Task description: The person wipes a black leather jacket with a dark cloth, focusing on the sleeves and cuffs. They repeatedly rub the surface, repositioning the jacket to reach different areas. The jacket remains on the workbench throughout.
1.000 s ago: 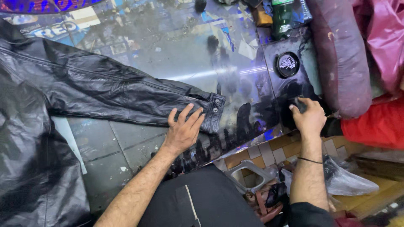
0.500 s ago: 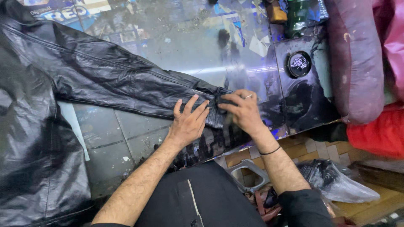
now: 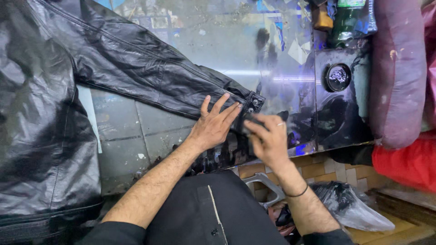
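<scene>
Sleeve [image 3: 150, 79] of the black leather jacket ran from far left to its cuff [image 3: 252, 102], where the left hand [image 3: 213, 127] pressed flat and open, the right hand [image 3: 268, 138] pinching a dark pad beside it on the worktop [image 3: 131, 131].

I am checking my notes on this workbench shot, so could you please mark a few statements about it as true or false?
1. The left hand lies flat on the sleeve of the black leather jacket. True.
2. The right hand is over by the round tin. False: it is at the sleeve cuff, beside the left hand.
3. The cuff has metal snap buttons. True.
4. The jacket is folded into a neat pile. False: it is spread out, the sleeve stretched across the glossy table.
5. A thin dark band circles the right wrist. True.
</scene>
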